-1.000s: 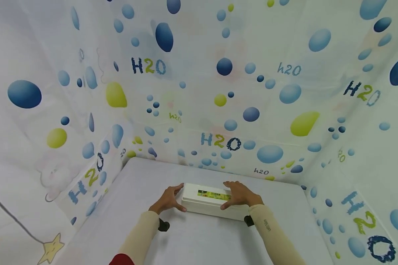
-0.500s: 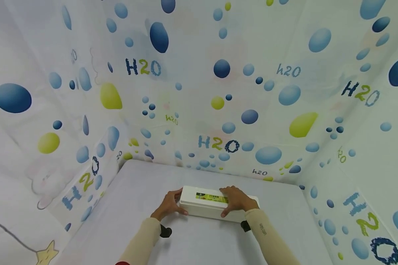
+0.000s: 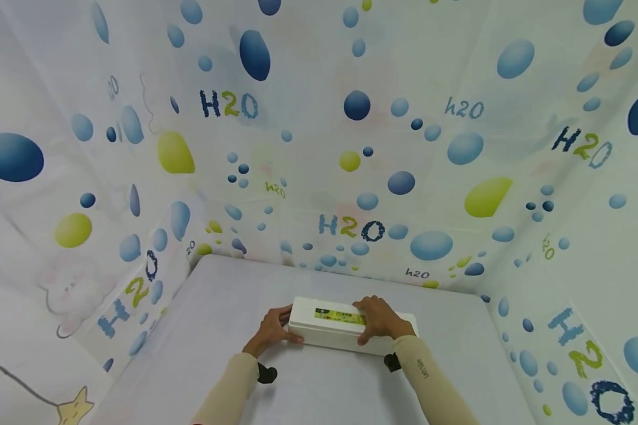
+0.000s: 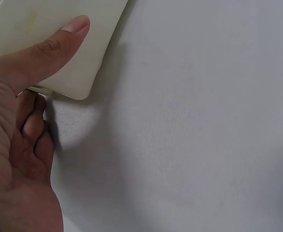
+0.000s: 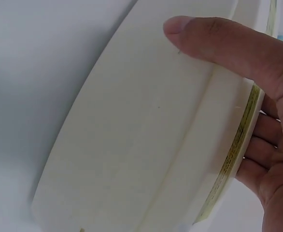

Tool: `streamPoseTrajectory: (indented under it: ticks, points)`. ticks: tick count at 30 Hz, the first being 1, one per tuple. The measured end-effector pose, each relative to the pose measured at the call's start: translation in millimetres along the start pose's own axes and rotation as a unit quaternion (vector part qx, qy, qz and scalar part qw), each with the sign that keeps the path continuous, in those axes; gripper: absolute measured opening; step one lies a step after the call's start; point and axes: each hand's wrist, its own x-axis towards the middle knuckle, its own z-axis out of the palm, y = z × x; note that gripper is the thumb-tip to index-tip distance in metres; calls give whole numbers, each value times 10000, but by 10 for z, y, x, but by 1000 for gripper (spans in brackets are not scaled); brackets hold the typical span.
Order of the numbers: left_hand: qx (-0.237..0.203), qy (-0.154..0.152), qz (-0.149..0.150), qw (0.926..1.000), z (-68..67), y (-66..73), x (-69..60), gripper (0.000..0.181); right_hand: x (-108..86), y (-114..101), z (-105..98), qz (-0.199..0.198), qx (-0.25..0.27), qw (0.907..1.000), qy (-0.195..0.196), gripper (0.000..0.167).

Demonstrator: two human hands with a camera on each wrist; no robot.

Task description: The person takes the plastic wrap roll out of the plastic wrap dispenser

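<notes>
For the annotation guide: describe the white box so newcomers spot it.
Find the flat white table below the white sheeting printed with blue and green bubbles. There, the left hand grips one end of a long white rectangular box and the right hand holds it from above. A yellow-green label on top sets it apart from the white table.

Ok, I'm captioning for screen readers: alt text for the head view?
A person's left hand grips the left end of a long white box while the right hand grips across its top, by a yellow-green label. Below is a white table; behind, a white backdrop printed with drops and H2O.
</notes>
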Motion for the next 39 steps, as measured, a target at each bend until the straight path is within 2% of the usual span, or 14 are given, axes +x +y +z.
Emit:
streamPoseTrajectory:
  ticks: [6,15,21,27,32,39]
  points:
    - [-212,-22,-350,9992,43,45,4,108,-5,7,-22,218,150,9996,66,96]
    - [-467,-166,-507,9975,96,-33,61,113,-59,52,-39,235,6,9996,125,95]
    - [-510,-113,-326,9981,78,46,55,110,-77,72,-109,184,-15,9997,161,95]
    - [-417,-129,-138,9990,77,-54,64,112,-101,91,-191,16,-71,9997,232,96]
    - [-514,-206,-36,9985,53,-115,41,110,-119,70,-316,-19,-173,9995,270,97]
    - [-535,-178,-117,9983,5,-190,58,114,-171,77,-518,76,-257,9985,485,96]
